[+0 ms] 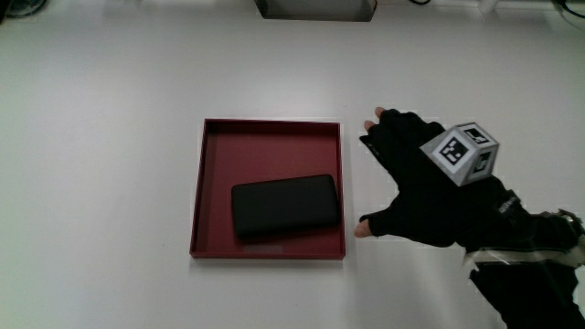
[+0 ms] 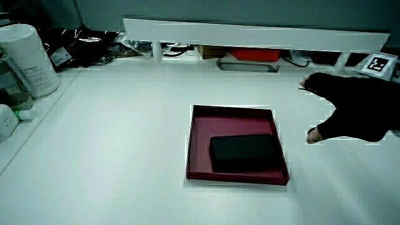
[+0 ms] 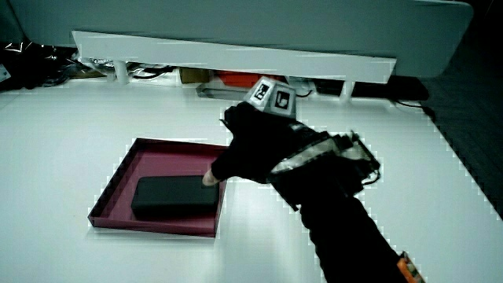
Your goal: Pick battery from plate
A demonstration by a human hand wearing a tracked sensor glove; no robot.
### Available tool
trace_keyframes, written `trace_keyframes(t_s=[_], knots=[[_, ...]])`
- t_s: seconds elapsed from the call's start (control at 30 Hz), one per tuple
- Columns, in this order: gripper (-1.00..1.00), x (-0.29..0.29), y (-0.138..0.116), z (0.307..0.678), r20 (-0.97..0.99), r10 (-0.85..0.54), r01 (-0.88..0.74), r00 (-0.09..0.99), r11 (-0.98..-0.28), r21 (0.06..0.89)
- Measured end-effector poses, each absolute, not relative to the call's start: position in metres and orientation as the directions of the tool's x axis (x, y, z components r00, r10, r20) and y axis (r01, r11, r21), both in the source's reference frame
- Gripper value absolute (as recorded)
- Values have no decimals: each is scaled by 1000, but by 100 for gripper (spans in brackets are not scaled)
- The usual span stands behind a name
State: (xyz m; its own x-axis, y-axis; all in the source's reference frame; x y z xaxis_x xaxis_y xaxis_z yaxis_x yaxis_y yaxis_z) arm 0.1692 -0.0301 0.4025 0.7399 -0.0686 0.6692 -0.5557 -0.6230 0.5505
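Hand (image 1: 422, 187) beside the plate (image 1: 201, 183), holding nothing.
I see its fingers spread wide above the table; the battery (image 1: 284, 206) lies flat in the plate.

Bright, even overhead light in all views; matte white worktop (image 1: 110, 137) near washed out. Shadows soft, faint: thin dark band inside walls of square dark-red shallow plate (image 1: 206, 183). Flat black rectangular battery (image 1: 284, 206) reads featureless; faint sheen along its 12 o'clock edge. Black gloved hand (image 1: 420, 187) outline slightly jagged, surface detail lost.
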Motion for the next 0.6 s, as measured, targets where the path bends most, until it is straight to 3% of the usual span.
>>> trace_keyframes(t_s=[0.1,0.23,0.27,0.47,0.5,0.6], knots=[[0,154,-30,412,696,-75,-590,714,-601,540],[0,129,-29,422,696,-15,-586,718,-551,593],[0,124,-30,432,717,-85,-629,692,-557,542],[0,90,-33,450,600,-136,-574,788,-515,637],[0,85,-34,445,546,-224,-563,807,-572,596],[0,72,-35,454,538,-223,-559,813,-559,613]])
